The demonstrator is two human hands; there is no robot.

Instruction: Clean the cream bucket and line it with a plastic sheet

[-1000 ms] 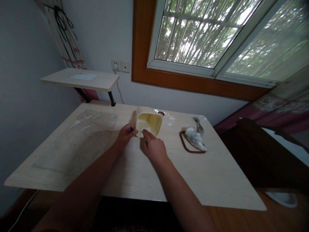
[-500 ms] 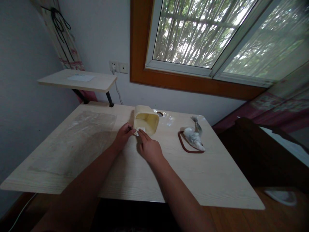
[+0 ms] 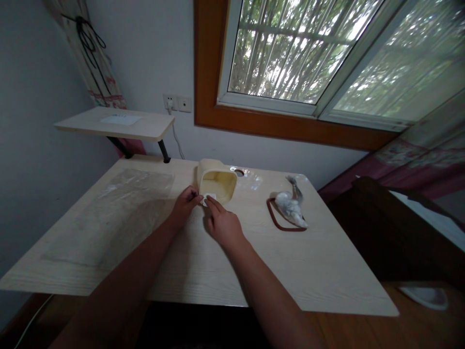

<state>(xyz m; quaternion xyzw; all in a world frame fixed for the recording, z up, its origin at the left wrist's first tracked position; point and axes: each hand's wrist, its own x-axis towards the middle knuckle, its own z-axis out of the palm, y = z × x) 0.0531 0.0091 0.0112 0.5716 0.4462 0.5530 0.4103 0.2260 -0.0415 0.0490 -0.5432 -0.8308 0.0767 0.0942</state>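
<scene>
A cream plastic container (image 3: 218, 167) lies on its side on the table, its open mouth facing me. At the lower left corner of its rim, the thumb and fingers of my left hand (image 3: 184, 204) are pinched together on the edge. A small white piece (image 3: 210, 196), like paper or tissue, shows at that same corner. The fingertips of my right hand (image 3: 225, 224) press on this white piece, with the first fingers stretched forward and the others curled. My fingers partly cover the corner and the white piece.
Right of the container, a brown frame-like ring (image 3: 278, 224) lies under a grey-white bundle (image 3: 290, 203). A clear plastic sheet (image 3: 119, 213) covers the table's left part. Behind it stands a raised shelf (image 3: 145, 125) with a paper (image 3: 121, 119). The table (image 3: 327, 271) meets the window wall.
The container has shifted very slightly left, and both hands stay at its lower left corner. The whole view has moved a little. The grip looks the same.
</scene>
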